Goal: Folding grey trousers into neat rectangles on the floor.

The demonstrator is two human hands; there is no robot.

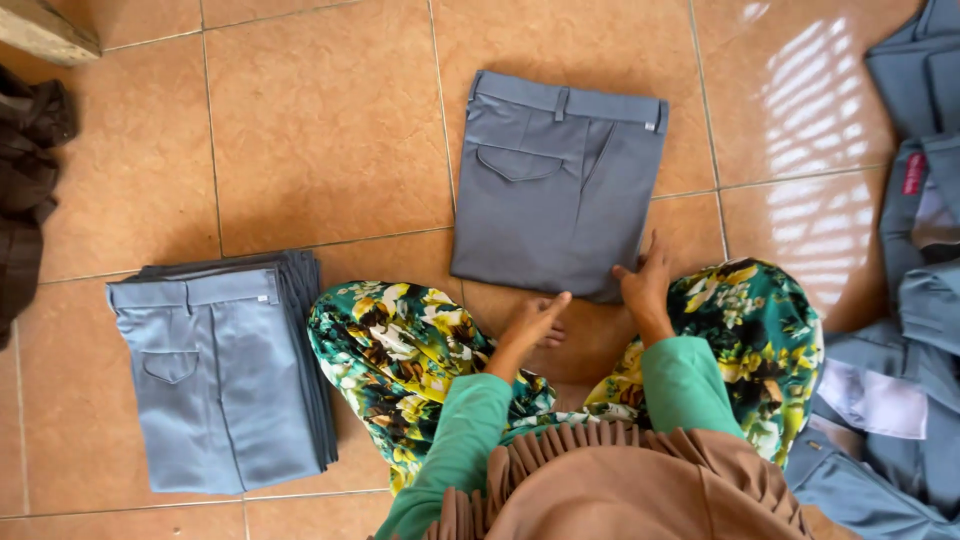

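Observation:
A folded pair of grey trousers (555, 185) lies flat on the tiled floor in front of me, waistband at the far side. My right hand (645, 282) rests with spread fingers on its near right corner. My left hand (532, 322) hovers just below the near edge of the trousers, fingers together and pointing toward it, holding nothing. My knees in green floral fabric (400, 350) frame both hands.
A stack of folded grey trousers (220, 375) sits on the floor at my left. A heap of unfolded grey garments (905, 330) lies at the right edge. Dark cloth (25, 170) is at the far left. Bare tiles (320, 130) lie beyond.

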